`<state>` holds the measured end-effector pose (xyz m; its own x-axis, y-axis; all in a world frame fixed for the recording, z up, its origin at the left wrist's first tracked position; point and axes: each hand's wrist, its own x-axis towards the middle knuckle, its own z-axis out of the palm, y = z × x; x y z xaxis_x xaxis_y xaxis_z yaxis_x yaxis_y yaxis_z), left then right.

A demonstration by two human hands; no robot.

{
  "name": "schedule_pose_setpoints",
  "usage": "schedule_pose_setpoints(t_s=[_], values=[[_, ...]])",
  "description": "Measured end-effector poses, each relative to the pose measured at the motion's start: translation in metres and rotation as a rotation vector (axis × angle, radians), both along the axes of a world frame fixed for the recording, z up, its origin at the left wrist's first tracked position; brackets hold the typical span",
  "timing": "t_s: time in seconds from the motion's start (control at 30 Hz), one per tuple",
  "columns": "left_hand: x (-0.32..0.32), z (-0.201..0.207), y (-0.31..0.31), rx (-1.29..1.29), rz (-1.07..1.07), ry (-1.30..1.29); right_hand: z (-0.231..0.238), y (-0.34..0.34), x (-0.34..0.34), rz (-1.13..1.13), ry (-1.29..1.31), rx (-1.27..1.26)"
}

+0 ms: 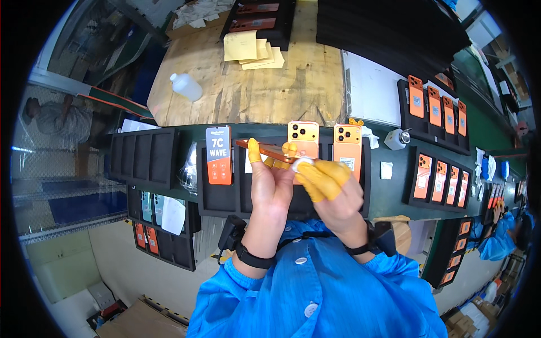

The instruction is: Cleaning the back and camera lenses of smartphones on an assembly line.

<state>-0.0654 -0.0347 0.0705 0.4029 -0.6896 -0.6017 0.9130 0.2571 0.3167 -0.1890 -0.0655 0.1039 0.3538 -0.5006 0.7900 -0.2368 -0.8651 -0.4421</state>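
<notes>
On the black tray [213, 198] by the near edge of the bench [389, 194], a printed-face phone [218, 155] lies at the left end. The left hand [270, 188] pinches an orange phone [274, 150], tilted nearly edge-on above the tray's middle, between yellow-covered fingers [255, 151]. The right hand [338, 188] pinches a white wad [303, 163] at that phone's right end. An orange-backed phone [346, 151] lies near the tray's right edge.

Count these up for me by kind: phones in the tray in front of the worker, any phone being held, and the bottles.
Phones in the black tray: 3
Held phone: 1
White plastic bottle: 1
Metal-topped bottle: 1
Total: 6
</notes>
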Motion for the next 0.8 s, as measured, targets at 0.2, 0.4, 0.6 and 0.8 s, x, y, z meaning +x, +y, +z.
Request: schedule_pose_setpoints(t_s=[0.2,0.4,0.6,0.8], values=[[0.003,0.001,0.006,0.033,0.016,0.087,-0.012,0.003,0.008,-0.050,0.008,0.089],[0.005,-0.008,0.008,-0.077,0.060,0.034,-0.002,0.005,0.015,0.005,0.019,0.039],[0.003,0.003,0.013,-0.150,0.027,-0.038,-0.015,0.005,0.007,-0.049,0.045,0.106],[0.017,-0.018,0.020,-0.234,0.055,0.200,-0.008,0.010,0.016,0.057,-0.010,0.091]])
